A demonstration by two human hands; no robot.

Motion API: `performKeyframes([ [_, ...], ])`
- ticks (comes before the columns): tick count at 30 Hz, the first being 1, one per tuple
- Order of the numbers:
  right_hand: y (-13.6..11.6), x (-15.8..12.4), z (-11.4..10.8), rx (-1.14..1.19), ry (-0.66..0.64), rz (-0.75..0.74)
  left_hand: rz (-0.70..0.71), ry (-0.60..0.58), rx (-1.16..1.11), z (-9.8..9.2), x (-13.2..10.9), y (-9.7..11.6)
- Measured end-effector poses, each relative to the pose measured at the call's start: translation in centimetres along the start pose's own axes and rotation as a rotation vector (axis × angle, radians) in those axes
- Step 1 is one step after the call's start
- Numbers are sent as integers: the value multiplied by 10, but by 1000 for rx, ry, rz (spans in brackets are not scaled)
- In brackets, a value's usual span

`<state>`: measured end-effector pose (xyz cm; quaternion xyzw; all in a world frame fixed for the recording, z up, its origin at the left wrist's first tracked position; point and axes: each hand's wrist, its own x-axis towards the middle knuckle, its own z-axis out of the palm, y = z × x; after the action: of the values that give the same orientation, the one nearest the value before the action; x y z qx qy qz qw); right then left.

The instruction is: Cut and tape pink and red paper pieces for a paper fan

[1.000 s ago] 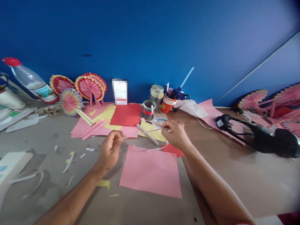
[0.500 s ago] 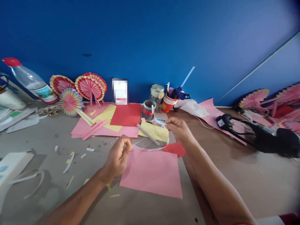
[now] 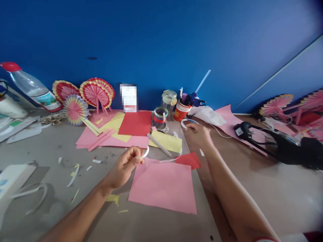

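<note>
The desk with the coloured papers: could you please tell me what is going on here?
Someone is handling small things above the desk. The left hand pinches a curved white strip. The right hand is at a white ring, but its hold is hard to make out. A pink sheet lies in front; beyond it, a grey stick lies across yellow paper. Folded paper fans stand near the blue wall.

Curved white strip (image 3: 146, 153), partly hidden ring (image 3: 182, 123)

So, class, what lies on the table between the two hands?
Head view: between the left hand and the right hand lie a yellow sheet, a grey stick partly across it, and a curved white strip.
</note>
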<state>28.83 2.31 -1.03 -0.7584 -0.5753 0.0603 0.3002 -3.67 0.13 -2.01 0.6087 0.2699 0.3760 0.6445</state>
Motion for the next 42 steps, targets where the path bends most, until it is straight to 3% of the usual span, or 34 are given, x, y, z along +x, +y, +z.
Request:
performKeyframes([
  [3,-6,-8,23,-89,-133,-71,-115,-99,-76,-5,-1,-1],
  [6,-7,-12,32,-158,-160,-107,-154,-132,-148,-12,-1,-2],
  [11,-26,-17,6,-230,-56,-213,-123,-118,-324,-20,2,-4],
  [15,-69,-61,-12,62,-380,-525,-48,-97,-479,-23,4,0],
  [18,-88,-115,-1,54,-575,-823,-7,-77,-518,-24,5,5],
  [22,-84,-164,24,-72,-785,-857,13,-24,-507,-23,5,10],
  [26,-82,-174,29,-42,-897,-844,31,-23,-516,-23,4,12],
  [34,-105,-179,24,235,-835,-898,-38,-98,-546,-22,1,10],
  [38,-102,-165,25,402,-695,-807,-43,-109,-546,-23,1,9],
  [42,-86,-149,30,282,-475,-812,-42,-106,-531,-26,1,8],
])
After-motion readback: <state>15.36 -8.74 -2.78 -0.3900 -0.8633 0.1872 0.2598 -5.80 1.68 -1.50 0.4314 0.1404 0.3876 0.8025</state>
